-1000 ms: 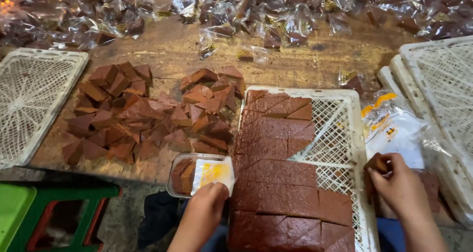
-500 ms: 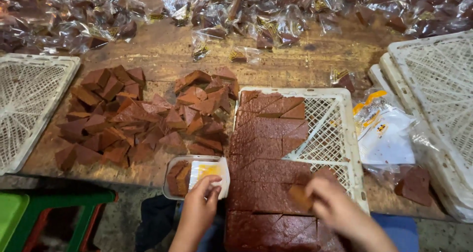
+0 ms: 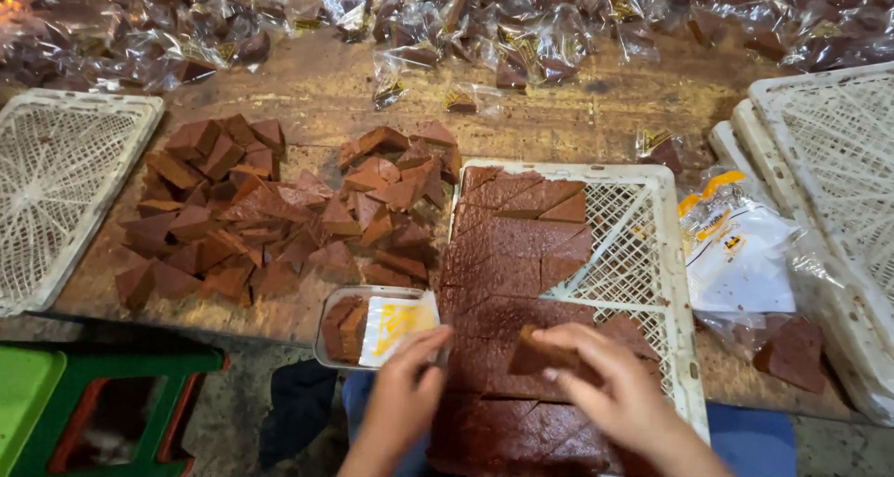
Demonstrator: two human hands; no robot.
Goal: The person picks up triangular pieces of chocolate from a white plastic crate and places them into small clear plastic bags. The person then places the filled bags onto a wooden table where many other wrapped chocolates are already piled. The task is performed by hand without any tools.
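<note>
A worn wooden worktop (image 3: 307,95) is lit warmly from above, while a green plastic stool (image 3: 102,393) is seen below its near left edge, on a grey concrete floor (image 3: 838,444).

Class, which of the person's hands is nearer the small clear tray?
Left. The left hand touches the small clear tray; the right hand is farther right, holding a brown piece.

Around the slab tray (image 3: 672,281): loose brown pieces (image 3: 270,221) crowd its left, a small tub (image 3: 328,347) sits at its near-left corner, bags (image 3: 745,253) block its right. Bare table (image 3: 577,118) lies beyond it.
</note>
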